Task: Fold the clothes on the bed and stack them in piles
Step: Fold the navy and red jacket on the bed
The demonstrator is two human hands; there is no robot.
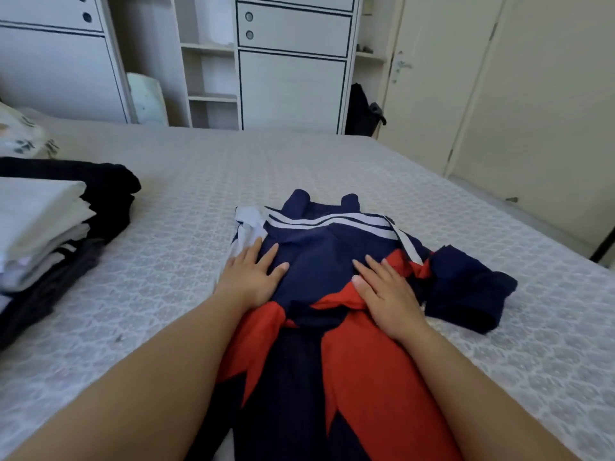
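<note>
**Both palms flat on the sailor dress**

A navy sailor dress (309,261) lay in the middle of the bed (186,181), its white-striped collar (332,222) at the end farthest from the person and its skirt running back toward them. A red scarf (362,364) was knotted across the front of the dress, its two long tails spread down over the skirt.

The left hand (253,277) rested on the dress's left side, fingers straight and spread, pressing the cloth flat and gripping nothing; its fingertips lay near a white piece (248,224) at the collar's left corner. The right hand (382,287) rested on the dress's right side, fingers likewise straight and slightly apart, its palm over the red knot. One navy sleeve (466,294) stuck out to the right of the dress, bunched at the cuff.

Well to the left of the dress stood a pile of folded clothes (43,227), white pieces on top of dark ones, with a black folded stack (109,184) just behind it. Beyond the dress, past the far edge of the bed, stood a white wardrobe (293,84) with open shelves and drawers.
</note>
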